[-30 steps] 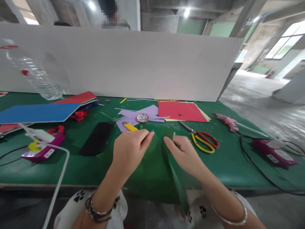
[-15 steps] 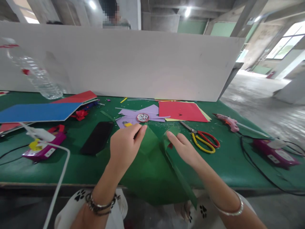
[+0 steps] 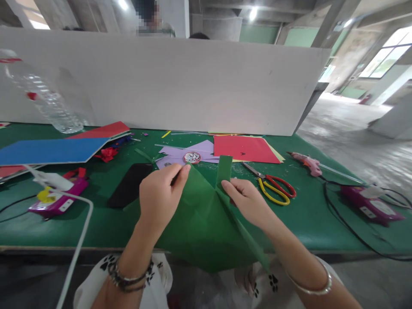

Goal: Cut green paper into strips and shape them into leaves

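Sheet (image 3: 206,227), green, between both hands over the near edge of the table (image 3: 322,227): left hand (image 3: 159,189) with its grip pinched on the upper edge, right hand (image 3: 249,199) likewise on a strip (image 3: 224,168) at its side, join unclear. Handling, by judgement: light, limp, easily torn; best taken close to the edges. Table green, glossy, bearing scissors (image 3: 265,177) and phone (image 3: 130,184); white board (image 3: 180,81) behind, concrete room beyond.
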`<control>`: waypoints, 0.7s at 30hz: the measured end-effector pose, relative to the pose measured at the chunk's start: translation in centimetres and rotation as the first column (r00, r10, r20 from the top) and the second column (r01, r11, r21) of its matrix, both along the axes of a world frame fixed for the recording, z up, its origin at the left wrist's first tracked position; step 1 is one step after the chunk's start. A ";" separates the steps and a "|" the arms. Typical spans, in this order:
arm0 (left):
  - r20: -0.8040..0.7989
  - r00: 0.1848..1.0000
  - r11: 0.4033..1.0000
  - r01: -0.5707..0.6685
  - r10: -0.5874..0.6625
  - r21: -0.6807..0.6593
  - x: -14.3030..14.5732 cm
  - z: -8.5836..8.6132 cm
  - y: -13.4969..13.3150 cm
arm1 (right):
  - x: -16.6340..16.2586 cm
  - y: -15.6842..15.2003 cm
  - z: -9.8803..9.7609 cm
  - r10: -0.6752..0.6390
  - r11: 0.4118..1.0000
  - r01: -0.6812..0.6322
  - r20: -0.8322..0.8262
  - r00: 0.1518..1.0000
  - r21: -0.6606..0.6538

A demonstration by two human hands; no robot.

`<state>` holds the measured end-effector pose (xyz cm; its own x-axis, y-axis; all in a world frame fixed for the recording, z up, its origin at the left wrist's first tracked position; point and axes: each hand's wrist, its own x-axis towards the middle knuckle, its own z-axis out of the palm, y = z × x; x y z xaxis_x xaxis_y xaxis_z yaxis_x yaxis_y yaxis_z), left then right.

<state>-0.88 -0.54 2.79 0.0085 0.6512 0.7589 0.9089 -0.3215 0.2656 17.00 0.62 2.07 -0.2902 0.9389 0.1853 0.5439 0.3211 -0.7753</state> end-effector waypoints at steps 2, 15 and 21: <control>0.024 1.000 0.999 -0.017 0.016 0.031 -0.5 0.1 0.1 | 0.2 0.4 -0.2 -0.009 1.000 0.009 -0.009 1.000 -0.009; -0.087 0.979 0.981 -0.175 0.182 0.082 0.2 -0.2 0.1 | -0.2 -0.1 0.0 0.000 0.986 -0.021 0.127 0.992 0.163; -0.080 0.986 0.987 -0.140 0.146 0.085 0.2 -0.2 -0.1 | -0.2 -0.1 -0.4 -0.118 0.968 0.069 0.192 0.974 0.243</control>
